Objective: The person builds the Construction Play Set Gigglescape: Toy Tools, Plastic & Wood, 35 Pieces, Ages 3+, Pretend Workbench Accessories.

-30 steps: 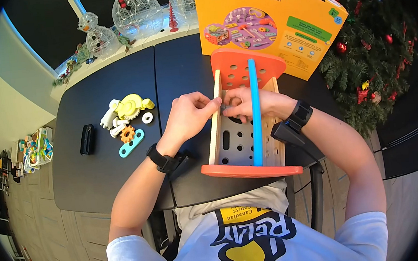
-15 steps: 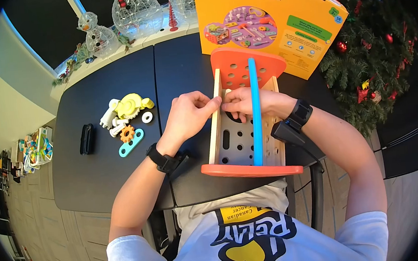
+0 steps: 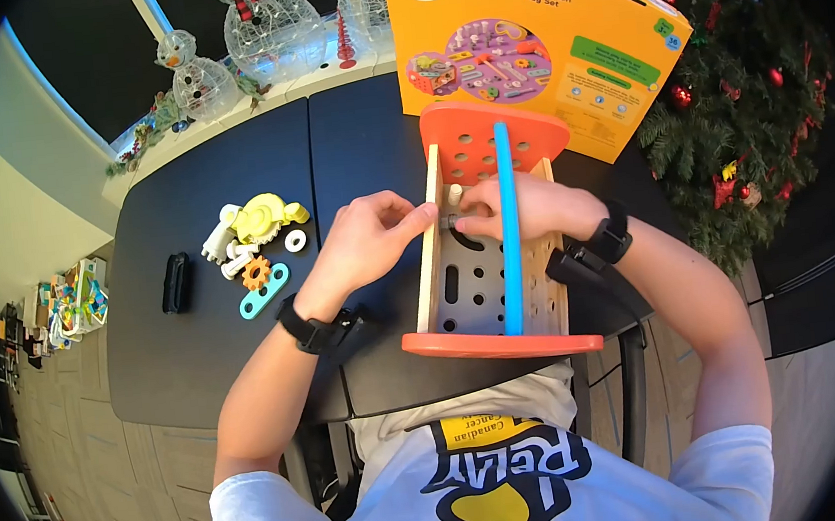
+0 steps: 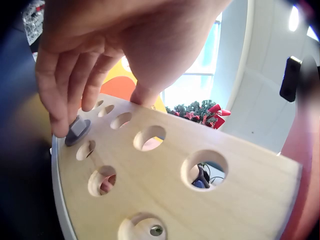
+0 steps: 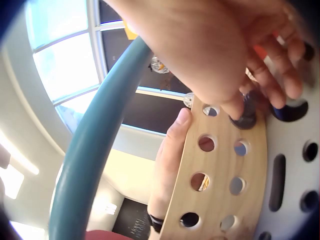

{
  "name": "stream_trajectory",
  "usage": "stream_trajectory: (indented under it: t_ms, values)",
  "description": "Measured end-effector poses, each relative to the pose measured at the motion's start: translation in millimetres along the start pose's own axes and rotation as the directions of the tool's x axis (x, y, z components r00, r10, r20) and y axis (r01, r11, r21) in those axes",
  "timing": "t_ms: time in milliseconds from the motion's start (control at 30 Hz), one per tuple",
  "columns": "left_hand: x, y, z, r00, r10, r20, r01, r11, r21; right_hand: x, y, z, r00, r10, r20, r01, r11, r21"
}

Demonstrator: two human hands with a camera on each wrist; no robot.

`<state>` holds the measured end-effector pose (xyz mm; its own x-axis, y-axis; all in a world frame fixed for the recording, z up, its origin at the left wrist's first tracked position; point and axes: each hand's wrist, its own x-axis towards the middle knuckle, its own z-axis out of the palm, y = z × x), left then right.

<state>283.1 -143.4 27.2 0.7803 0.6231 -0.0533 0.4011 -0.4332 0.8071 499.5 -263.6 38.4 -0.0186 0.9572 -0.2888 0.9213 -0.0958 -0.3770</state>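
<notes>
Presently in work: a grey nut [image 5: 245, 120] on the inner face of the wooden side panel [image 4: 200, 215], with a grey bolt head [image 4: 77, 132] on the outer face; I judge the step to be fastening the two through one hole.
Left hand: my left hand [image 3: 365, 240] straddles the panel's top edge, thumb at the edge, fingers down the outside, one fingertip at the bolt head.
Right hand: my right hand [image 3: 545, 206] reaches in beneath the blue handle [image 3: 511, 261] and pinches the nut; its far fingers are partly hidden.
Toolbox: the orange-ended toolbox [image 3: 496, 341] stands on the black surface [image 3: 355, 136] before me, near the play set carton [image 3: 544, 57].
Loose parts: yellow gear piece [image 3: 261, 217], orange gear [image 3: 256, 272], teal strip [image 3: 257, 300] and white washer [image 3: 289, 243] lie on the surface, off to my left.
Thread: I cannot tell whether it has caught.
Recommended method: press the bolt head flat so it cannot spin, keep the nut square to the panel, and turn in short strokes with fingertips only, as the handle and perforated grey base [image 3: 469, 301] limit my wrist.
Risk: a tilted nut could cross-thread or drop inside.
</notes>
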Motion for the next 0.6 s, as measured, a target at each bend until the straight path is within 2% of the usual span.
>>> stream_trajectory:
  t_ms: [33, 133, 167, 200, 267, 333, 367, 467, 500, 600]
  values:
    - [-3, 1, -4, 1.0, 0.016, 0.017, -0.016, 1.0, 0.02, -10, 1, -3, 0.999, -0.037, -0.038, 0.033, 0.995, -0.093]
    - [-21, -2, -11, 0.941, 0.339, -0.017, -0.339, 0.938, -0.074, -35, 12, -11, 0.932, -0.266, -0.247, 0.246, 0.963, -0.109]
    - [-30, 3, -17, 0.896, 0.438, 0.068, -0.432, 0.898, -0.088, -28, 40, -9, 0.925, -0.31, -0.22, 0.259, 0.938, -0.233]
    - [-38, 4, -19, 0.837, 0.538, 0.104, -0.519, 0.839, -0.161, -36, 38, -20, 0.932, -0.254, -0.261, 0.208, 0.959, -0.191]
    - [-52, 6, -22, 0.696, 0.69, 0.2, -0.676, 0.723, -0.14, -59, 22, -48, 0.934, -0.135, -0.33, 0.107, 0.989, -0.1]
    - [-63, 7, -22, 0.65, 0.71, 0.271, -0.683, 0.702, -0.203, -63, 25, -53, 0.843, 0.0, -0.538, -0.025, 0.999, -0.041]
    - [-67, 13, -23, 0.601, 0.75, 0.275, -0.732, 0.655, -0.187, -65, 28, -55, 0.773, 0.069, -0.63, -0.089, 0.996, 0.0]
    - [-76, 11, -24, 0.641, 0.721, 0.262, -0.727, 0.68, -0.092, -49, 57, -38, 0.511, -0.135, -0.849, 0.114, 0.99, -0.089]
    - [-78, 14, -27, 0.638, 0.729, 0.25, -0.738, 0.671, -0.072, -47, 60, -34, 0.537, -0.082, -0.84, 0.146, 0.989, -0.003]
    - [-78, 5, -37, 0.728, 0.655, 0.206, -0.661, 0.749, -0.043, -61, 62, -33, 0.775, 0.142, -0.616, -0.024, 0.98, 0.196]
